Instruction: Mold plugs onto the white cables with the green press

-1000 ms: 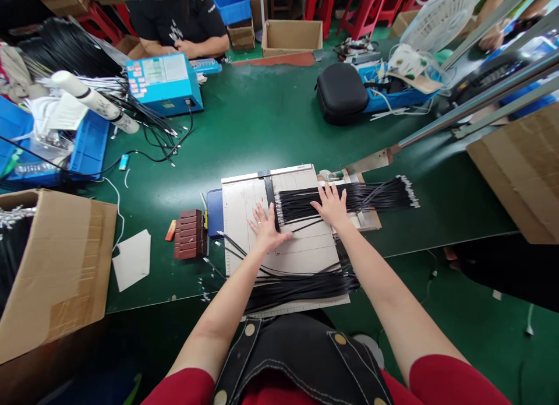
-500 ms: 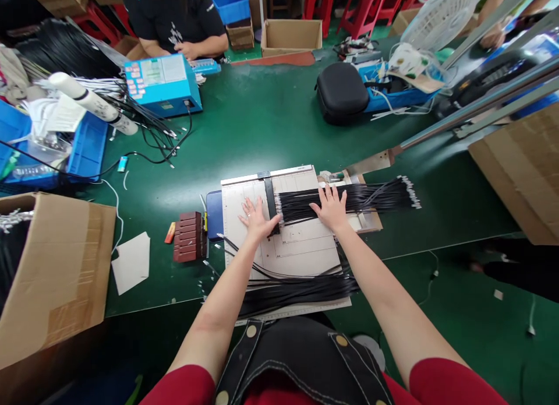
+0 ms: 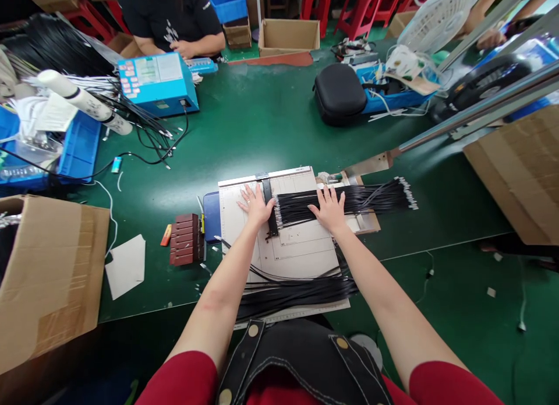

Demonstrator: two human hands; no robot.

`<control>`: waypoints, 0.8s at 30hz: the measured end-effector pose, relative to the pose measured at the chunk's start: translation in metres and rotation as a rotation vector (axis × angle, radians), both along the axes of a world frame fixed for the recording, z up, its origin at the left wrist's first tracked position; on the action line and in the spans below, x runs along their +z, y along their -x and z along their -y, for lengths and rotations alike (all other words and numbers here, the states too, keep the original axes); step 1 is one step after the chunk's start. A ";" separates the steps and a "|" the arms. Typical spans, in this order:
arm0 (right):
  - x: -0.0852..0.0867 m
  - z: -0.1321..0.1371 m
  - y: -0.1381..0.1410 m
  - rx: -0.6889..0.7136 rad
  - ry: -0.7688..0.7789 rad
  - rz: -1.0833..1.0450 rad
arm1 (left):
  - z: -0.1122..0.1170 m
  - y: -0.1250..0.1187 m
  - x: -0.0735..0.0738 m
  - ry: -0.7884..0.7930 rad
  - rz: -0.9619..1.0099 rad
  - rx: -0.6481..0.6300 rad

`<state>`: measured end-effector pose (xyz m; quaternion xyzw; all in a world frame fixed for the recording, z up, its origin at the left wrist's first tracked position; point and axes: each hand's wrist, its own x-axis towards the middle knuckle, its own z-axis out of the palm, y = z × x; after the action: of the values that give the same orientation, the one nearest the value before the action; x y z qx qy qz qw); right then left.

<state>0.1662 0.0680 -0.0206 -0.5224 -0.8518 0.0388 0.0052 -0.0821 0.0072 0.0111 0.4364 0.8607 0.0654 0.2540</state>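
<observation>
My left hand (image 3: pixel 254 205) lies flat with fingers spread on a beige gridded cutting board (image 3: pixel 297 247), its edge against a black stop bar (image 3: pixel 269 210). My right hand (image 3: pixel 328 208) presses flat on a row of black flat cables (image 3: pixel 367 198) whose silver-tipped ends butt against that bar. A second loose bundle of black cables (image 3: pixel 297 289) lies across the near edge of the board, close to my body.
A brown ridged block (image 3: pixel 186 239) and a white paper scrap (image 3: pixel 126 266) sit left of the board. Cardboard boxes stand at left (image 3: pixel 48 277) and right (image 3: pixel 519 166). A blue machine (image 3: pixel 157 81), black case (image 3: pixel 340 93) and fan (image 3: pixel 437 17) lie further back. Another person sits opposite.
My left hand slid away from me and slightly left along the black bar. The stray cable that lay below the row near the bar has been pushed in. My right hand stayed on the cables.
</observation>
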 end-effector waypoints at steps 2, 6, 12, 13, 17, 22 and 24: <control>0.000 0.000 0.000 -0.004 0.005 -0.003 | 0.000 0.000 -0.003 -0.007 -0.014 -0.021; 0.001 0.000 0.000 -0.001 0.007 0.005 | 0.006 -0.007 -0.007 -0.032 -0.034 -0.008; -0.001 0.001 0.000 0.002 0.001 -0.003 | 0.013 -0.014 -0.007 -0.052 -0.069 -0.066; -0.002 0.001 -0.001 0.004 -0.002 -0.011 | 0.013 -0.015 -0.007 -0.054 -0.071 -0.074; -0.001 0.001 0.000 0.000 -0.003 -0.010 | 0.012 -0.018 -0.003 -0.051 -0.070 -0.095; 0.002 0.001 0.001 -0.003 0.008 0.006 | 0.010 -0.018 -0.002 -0.094 -0.055 -0.124; 0.002 0.001 0.001 -0.002 0.006 -0.002 | 0.006 -0.014 0.000 -0.084 -0.020 -0.071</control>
<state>0.1650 0.0672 -0.0191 -0.5232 -0.8512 0.0418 0.0048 -0.0685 0.0008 0.0111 0.4775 0.8437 0.0879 0.2291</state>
